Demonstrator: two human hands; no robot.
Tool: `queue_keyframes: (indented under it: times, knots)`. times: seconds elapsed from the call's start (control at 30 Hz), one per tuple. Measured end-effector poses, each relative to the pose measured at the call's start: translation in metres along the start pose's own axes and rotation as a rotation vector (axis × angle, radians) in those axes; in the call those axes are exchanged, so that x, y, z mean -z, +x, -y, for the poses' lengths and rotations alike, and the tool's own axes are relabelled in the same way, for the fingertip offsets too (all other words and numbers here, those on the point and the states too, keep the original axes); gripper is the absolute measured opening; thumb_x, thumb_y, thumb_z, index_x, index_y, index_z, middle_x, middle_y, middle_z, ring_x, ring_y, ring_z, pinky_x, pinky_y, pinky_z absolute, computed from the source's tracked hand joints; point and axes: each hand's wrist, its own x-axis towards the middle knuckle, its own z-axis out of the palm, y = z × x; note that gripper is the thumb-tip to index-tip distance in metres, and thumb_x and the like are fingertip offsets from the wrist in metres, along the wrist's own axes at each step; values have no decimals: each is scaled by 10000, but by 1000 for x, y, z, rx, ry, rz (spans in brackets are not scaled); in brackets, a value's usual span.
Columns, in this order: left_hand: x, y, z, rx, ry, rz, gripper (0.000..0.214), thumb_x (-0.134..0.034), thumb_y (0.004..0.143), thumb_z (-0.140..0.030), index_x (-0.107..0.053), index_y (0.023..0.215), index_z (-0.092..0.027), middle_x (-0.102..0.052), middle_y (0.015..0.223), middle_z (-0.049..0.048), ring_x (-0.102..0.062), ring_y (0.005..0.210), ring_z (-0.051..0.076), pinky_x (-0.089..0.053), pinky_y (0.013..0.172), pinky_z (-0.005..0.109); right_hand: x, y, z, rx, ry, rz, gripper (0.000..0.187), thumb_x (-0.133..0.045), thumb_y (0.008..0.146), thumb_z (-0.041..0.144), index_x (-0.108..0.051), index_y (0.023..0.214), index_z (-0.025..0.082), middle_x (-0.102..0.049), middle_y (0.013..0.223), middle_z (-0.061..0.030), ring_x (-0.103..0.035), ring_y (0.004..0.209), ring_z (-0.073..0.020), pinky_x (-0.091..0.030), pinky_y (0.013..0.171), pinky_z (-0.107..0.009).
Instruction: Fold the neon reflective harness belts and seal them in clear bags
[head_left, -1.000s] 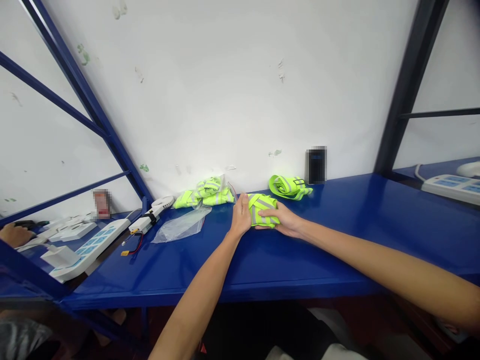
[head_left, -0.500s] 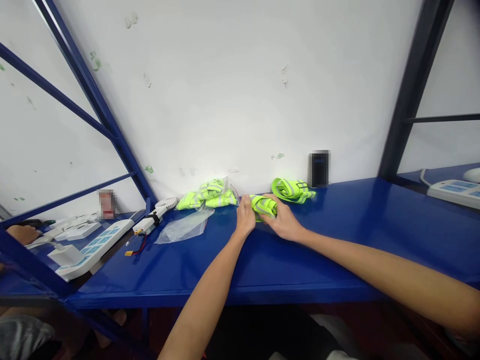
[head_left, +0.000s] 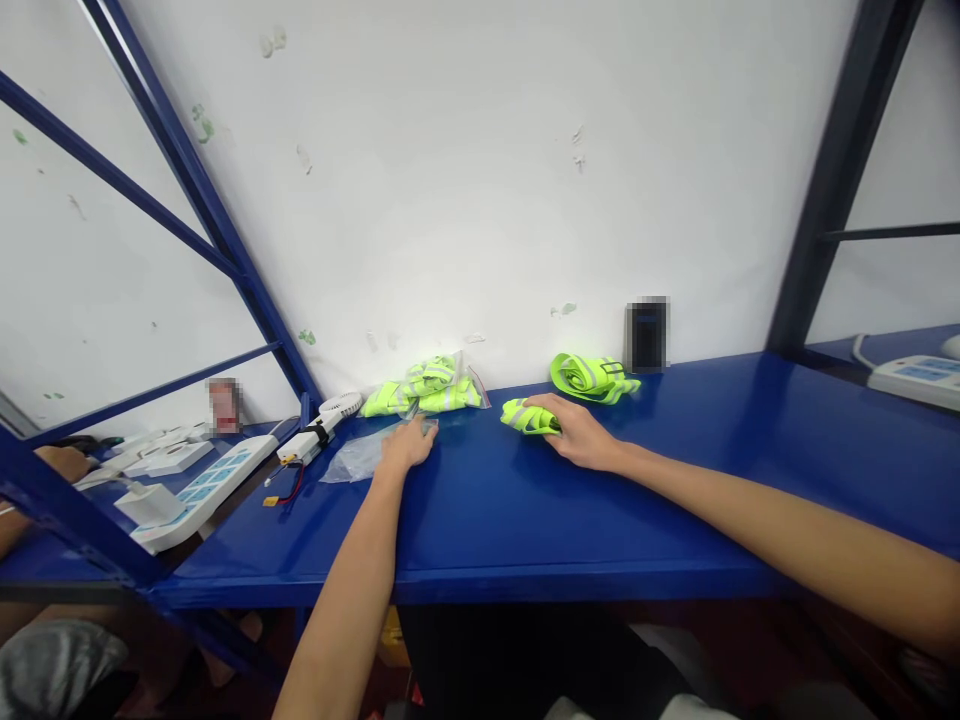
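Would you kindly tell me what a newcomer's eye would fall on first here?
Probably the neon-yellow striped roll in the grip of the right hand, vivid against the blue table. Matching bundles lie left of centre by the wall, and a matching coil sits behind the right hand. The left hand is over the right end of a clear plastic bag.

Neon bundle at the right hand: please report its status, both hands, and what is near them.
Right hand gripping neon bundle. Left hand over flat clear bag, grip unclear. Bagged neon fabric just beyond left hand.
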Motion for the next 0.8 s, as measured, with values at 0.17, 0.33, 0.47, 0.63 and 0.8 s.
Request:
queue_keyframes:
  times: [0.17, 0.33, 0.47, 0.63, 0.8]
  knots:
    - [7, -8, -10, -149, -11, -48, 494, -437, 920, -478, -504, 1348, -240, -623, 1276, 158, -577, 1180, 352, -435, 924, 439, 12, 4, 9, -43, -3, -66, 663, -528, 679, 22, -537, 1305, 244, -597, 1302, -76, -556, 1209, -275, -409, 1051, -459]
    - [17, -23, -28, -385, -191, -176, 583, -527, 882, -512, -484, 1377, -208, -621, 1284, 139, -566, 1197, 324, -429, 990, 432, 27, 8, 15, 4, 24, -98, 669, -530, 671, 15, -558, 1295, 256, -610, 1292, -66, -555, 1209, -286, -414, 1042, -462]
    - [11, -32, -48, -690, -443, -101, 584, -642, 828, -452, -512, 1357, -241, -563, 1381, 73, -519, 1274, 261, -375, 1094, 397, 32, 9, 15, 89, 18, -30, 683, -509, 665, -8, -580, 1288, 265, -617, 1296, -58, -557, 1212, -278, -418, 1037, -466]
    - [10, -36, -63, -674, -694, -75, 555, -631, 843, -457, -534, 1335, -221, -579, 1361, 85, -541, 1255, 241, -392, 1096, 397, 34, 9, 17, 82, 22, 50, 679, -493, 640, -30, -643, 1218, 293, -645, 1264, -31, -591, 1167, -274, -443, 999, -467]
    - [9, -50, -83, -766, -675, -48, 618, -650, 821, -487, -499, 1364, -233, -547, 1394, 90, -506, 1290, 256, -363, 1115, 416, 36, 10, 30, 70, 126, 106, 616, -530, 653, 4, -649, 1196, 269, -675, 1195, -39, -626, 1081, -260, -463, 951, -412]
